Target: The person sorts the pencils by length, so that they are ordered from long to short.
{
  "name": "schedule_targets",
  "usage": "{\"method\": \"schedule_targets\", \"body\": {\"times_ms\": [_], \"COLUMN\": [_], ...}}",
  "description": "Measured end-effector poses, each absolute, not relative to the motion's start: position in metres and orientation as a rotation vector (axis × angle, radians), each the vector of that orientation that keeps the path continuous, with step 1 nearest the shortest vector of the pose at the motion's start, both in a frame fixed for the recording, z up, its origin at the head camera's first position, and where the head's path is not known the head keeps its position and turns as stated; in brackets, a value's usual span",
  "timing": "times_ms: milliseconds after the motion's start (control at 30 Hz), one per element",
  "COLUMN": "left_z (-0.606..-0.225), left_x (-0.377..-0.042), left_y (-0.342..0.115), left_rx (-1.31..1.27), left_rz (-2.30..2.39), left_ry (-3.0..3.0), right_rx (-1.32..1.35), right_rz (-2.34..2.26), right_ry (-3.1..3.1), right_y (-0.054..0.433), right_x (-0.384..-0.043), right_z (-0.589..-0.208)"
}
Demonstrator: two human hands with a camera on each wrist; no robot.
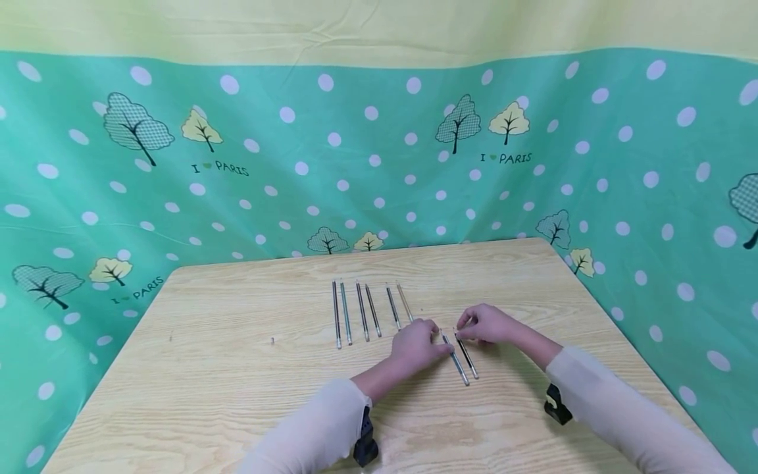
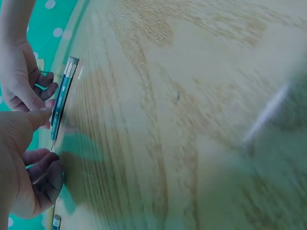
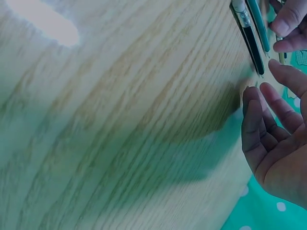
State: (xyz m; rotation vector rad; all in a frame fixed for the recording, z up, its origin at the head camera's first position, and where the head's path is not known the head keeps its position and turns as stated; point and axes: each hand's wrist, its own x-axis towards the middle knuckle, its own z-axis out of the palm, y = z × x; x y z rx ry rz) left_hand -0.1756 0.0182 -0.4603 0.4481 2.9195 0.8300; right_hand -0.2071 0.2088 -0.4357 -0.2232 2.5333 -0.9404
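Note:
A teal pencil (image 1: 456, 362) and a black pencil (image 1: 467, 359) lie side by side on the wooden table, eraser ends toward me. My left hand (image 1: 417, 345) is at the teal one, its thumb reaching along the shaft and its fingers near the point. Beside the black pencil's point hovers my right hand (image 1: 488, 324), fingers relaxed. In the right wrist view, that right hand (image 3: 283, 134) has its loosely bent fingers just off the tip of the black pencil (image 3: 251, 45). The left wrist view shows the teal pencil (image 2: 60, 103) between the left thumb and fingers.
Further left lie more pencils in pairs: a dark one (image 1: 337, 316) with a teal one (image 1: 346, 313), two dark ones (image 1: 362, 311), and a dark one with a tan one (image 1: 405, 303). Green dotted cloth (image 1: 349, 158) hangs around the table (image 1: 207, 368).

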Motion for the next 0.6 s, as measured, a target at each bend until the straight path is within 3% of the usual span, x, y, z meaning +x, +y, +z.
{"method": "schedule_targets", "body": {"times_ms": [600], "left_z": [-0.468], "left_x": [-0.177], "left_y": [0.030], "left_rx": [0.393], "left_rz": [0.665], "left_ry": [3.029], "right_rx": [-0.222], "right_rz": [-0.932], "right_ry": [2.588], "right_y": [0.201], "right_x": [-0.204], "right_z": [-0.441]}}
